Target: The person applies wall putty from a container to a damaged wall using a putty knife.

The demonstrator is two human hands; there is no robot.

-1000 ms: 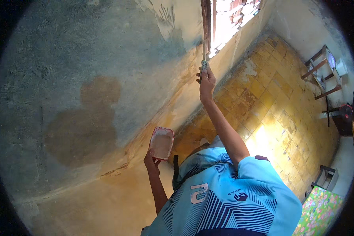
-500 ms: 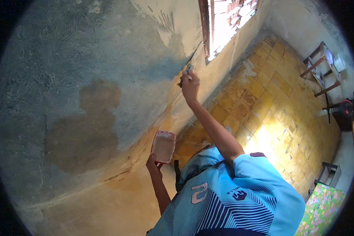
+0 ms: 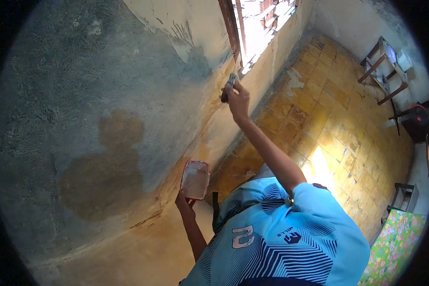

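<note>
Your right hand is raised and clenched around a dark-handled scraper, its blade against the grey patched wall just below the window frame. Your left hand grips a small reddish tray of pale filler, held low near the wall. Yellow floor tiles lie beyond.

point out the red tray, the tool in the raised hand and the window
red tray point(image 3: 195, 179), head view, on its pale inside
tool point(image 3: 229, 86), head view, on the handle above the right hand point(image 3: 238, 101)
window point(image 3: 260, 24), head view, on the bright opening
</note>
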